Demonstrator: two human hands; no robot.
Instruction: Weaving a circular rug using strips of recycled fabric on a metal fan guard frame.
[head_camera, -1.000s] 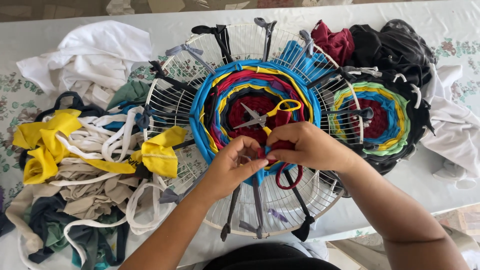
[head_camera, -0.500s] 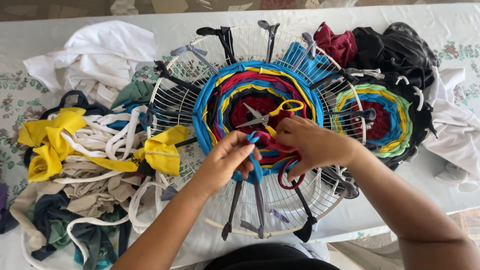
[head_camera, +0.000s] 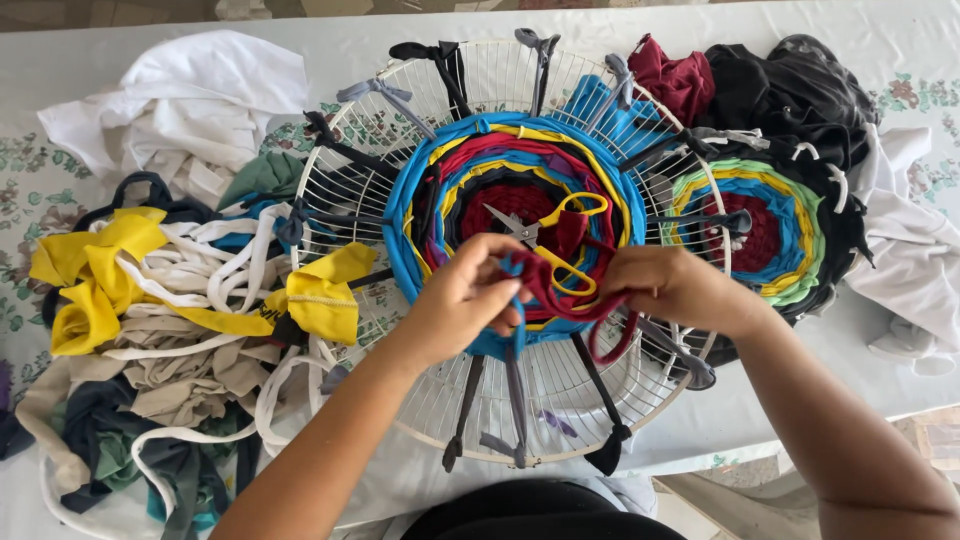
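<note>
We see the left hand (head_camera: 465, 295) pinching a blue fabric strip (head_camera: 515, 275) and the right hand (head_camera: 665, 285) closed in a tight grip on a maroon fabric strip (head_camera: 560, 300), both over the round woven rug (head_camera: 500, 160) on a white wire fan guard (head_camera: 400, 90). Yellow-handled scissors (head_camera: 550, 235) lie just above. Fabric scraps (head_camera: 150, 290) cover the floral tabletop (head_camera: 30, 170).

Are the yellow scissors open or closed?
Closed. The scissors lie flat on the round woven mat, their two blades together in one point, with no gap showing. The yellow handles sit side by side, above the left hand.
</note>
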